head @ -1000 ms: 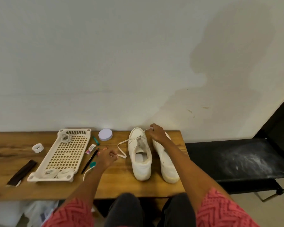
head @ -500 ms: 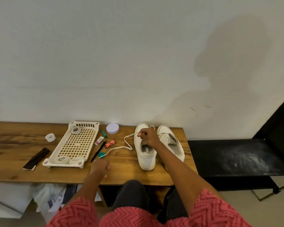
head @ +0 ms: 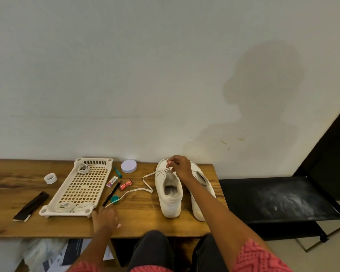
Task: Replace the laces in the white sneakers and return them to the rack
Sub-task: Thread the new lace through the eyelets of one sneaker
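Note:
Two white sneakers stand side by side on the wooden table (head: 145, 222), toes toward the wall. My right hand (head: 178, 166) hovers over the toe end of the left sneaker (head: 170, 193) and pinches a white lace (head: 145, 185) near its front eyelets. The lace loops left across the table and trails toward my left hand (head: 105, 217), which rests near the table's front edge; its fingers seem to hold the lace's far end. My right forearm partly covers the right sneaker (head: 201, 201).
A cream perforated tray (head: 82, 188) with coiled laces lies at the left. Near it are a tape roll (head: 50, 178), a dark strip (head: 30, 206), a round white lid (head: 128, 166), a pen (head: 111, 194), a red wrapper (head: 125, 184) and a teal cap (head: 114, 199). A black rack (head: 279, 201) stands at right.
My left hand has drawn back toward the table's front edge, pulling the lace out longer across the table. My right hand shifted from the right sneaker's toe to the left sneaker's eyelets.

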`<act>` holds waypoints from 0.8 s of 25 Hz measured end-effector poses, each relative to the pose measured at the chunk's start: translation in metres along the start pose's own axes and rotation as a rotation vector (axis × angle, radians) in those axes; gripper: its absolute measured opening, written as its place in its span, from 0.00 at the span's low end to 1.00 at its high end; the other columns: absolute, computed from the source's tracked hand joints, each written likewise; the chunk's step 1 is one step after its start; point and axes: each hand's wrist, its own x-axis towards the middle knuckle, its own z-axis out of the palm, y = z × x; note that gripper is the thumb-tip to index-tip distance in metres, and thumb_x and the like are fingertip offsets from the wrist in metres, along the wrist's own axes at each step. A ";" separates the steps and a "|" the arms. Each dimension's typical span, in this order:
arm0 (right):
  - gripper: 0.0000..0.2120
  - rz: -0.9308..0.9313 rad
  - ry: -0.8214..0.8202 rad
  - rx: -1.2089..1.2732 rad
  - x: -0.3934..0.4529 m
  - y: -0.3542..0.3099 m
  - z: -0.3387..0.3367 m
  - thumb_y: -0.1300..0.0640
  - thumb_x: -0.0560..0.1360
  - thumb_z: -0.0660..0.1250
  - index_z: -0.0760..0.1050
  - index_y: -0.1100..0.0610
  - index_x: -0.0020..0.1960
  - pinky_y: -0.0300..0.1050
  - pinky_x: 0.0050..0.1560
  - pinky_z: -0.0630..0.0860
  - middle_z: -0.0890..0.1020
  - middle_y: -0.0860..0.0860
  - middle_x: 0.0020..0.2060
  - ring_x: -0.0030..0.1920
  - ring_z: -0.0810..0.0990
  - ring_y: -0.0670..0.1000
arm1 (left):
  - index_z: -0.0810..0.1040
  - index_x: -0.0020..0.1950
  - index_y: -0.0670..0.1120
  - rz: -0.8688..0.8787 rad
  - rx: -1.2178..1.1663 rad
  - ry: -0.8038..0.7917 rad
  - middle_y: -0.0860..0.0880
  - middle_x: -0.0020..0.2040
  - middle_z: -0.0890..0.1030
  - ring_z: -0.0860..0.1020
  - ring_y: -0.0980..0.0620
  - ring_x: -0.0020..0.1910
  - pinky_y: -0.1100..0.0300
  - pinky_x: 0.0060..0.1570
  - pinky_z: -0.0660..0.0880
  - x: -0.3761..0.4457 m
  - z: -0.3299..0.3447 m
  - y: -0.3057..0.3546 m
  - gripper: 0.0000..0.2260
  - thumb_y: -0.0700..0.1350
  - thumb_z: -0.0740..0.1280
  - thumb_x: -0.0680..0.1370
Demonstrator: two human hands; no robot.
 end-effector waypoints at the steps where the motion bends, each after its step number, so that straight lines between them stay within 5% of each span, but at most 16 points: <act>1: 0.04 0.009 -0.004 0.018 -0.001 0.001 0.000 0.66 0.76 0.64 0.78 0.64 0.44 0.33 0.29 0.74 0.80 0.55 0.33 0.28 0.77 0.45 | 0.73 0.61 0.53 -0.001 0.040 0.030 0.52 0.61 0.75 0.69 0.52 0.64 0.53 0.65 0.63 -0.002 0.000 0.001 0.14 0.54 0.62 0.77; 7: 0.09 0.009 -0.083 -0.017 -0.001 -0.015 -0.001 0.66 0.79 0.58 0.77 0.60 0.48 0.32 0.29 0.70 0.76 0.50 0.29 0.29 0.72 0.45 | 0.67 0.67 0.43 -0.146 -0.238 0.176 0.46 0.63 0.74 0.70 0.47 0.65 0.57 0.60 0.66 0.012 -0.054 0.020 0.15 0.43 0.59 0.80; 10: 0.14 -0.028 -0.099 -0.047 0.000 -0.043 -0.009 0.70 0.78 0.55 0.76 0.64 0.57 0.28 0.32 0.68 0.78 0.51 0.35 0.30 0.74 0.40 | 0.76 0.50 0.41 -0.174 -0.867 0.393 0.42 0.50 0.81 0.79 0.43 0.53 0.59 0.47 0.73 0.030 -0.116 0.032 0.04 0.38 0.63 0.78; 12: 0.11 -0.055 -0.097 0.012 -0.001 -0.067 -0.020 0.70 0.77 0.57 0.75 0.63 0.55 0.27 0.30 0.69 0.80 0.54 0.39 0.29 0.76 0.39 | 0.77 0.43 0.42 -0.164 -1.196 0.592 0.43 0.41 0.82 0.81 0.45 0.42 0.62 0.42 0.76 0.042 -0.162 0.038 0.06 0.33 0.64 0.76; 16: 0.04 -0.144 0.010 0.132 -0.007 -0.118 -0.048 0.66 0.77 0.63 0.75 0.59 0.46 0.32 0.36 0.72 0.81 0.51 0.39 0.36 0.78 0.46 | 0.79 0.48 0.36 -0.009 -1.353 0.731 0.39 0.43 0.84 0.82 0.48 0.40 0.54 0.48 0.80 0.038 -0.260 0.044 0.04 0.32 0.68 0.73; 20: 0.02 -0.257 0.126 0.156 0.002 -0.171 -0.075 0.65 0.75 0.66 0.78 0.62 0.46 0.32 0.40 0.72 0.79 0.50 0.38 0.37 0.76 0.44 | 0.81 0.47 0.38 0.077 -1.382 0.814 0.43 0.43 0.83 0.81 0.50 0.39 0.60 0.45 0.79 0.028 -0.337 0.043 0.06 0.37 0.72 0.72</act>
